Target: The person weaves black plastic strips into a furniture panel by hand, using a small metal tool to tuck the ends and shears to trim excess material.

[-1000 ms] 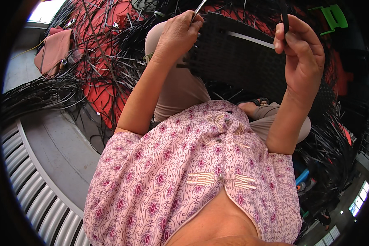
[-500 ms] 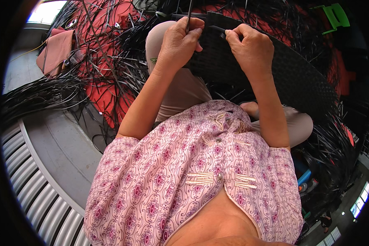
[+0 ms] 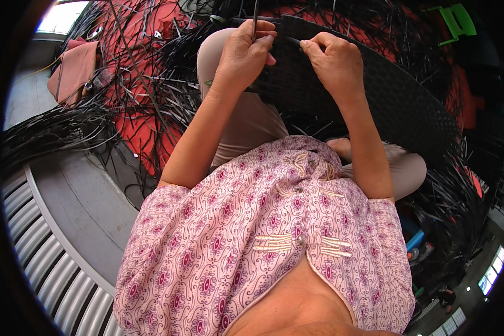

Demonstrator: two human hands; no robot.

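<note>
A black woven panel (image 3: 409,101) leans across my lap and stretches away to the right. At its far edge my left hand (image 3: 243,59) is closed around a thin dark strip (image 3: 255,19) that rises upright out of the grip. To the right, my right hand (image 3: 339,64) pinches the end of a short black strip (image 3: 292,40) between thumb and forefinger, in front of the panel. The two hands are apart, with dark weave between them. Where the short strip joins the panel is too dark to make out.
Loose black strips (image 3: 145,84) lie tangled over a red surface (image 3: 143,131). A thick bundle of strips (image 3: 56,126) runs along the left. Below it are metal rollers (image 3: 61,263). A pinkish cloth (image 3: 75,73) lies far left, a green plastic piece (image 3: 458,23) far right.
My right hand has shifted a little to the left, toward my left hand, still pinching the short strip. My left hand has hardly moved.
</note>
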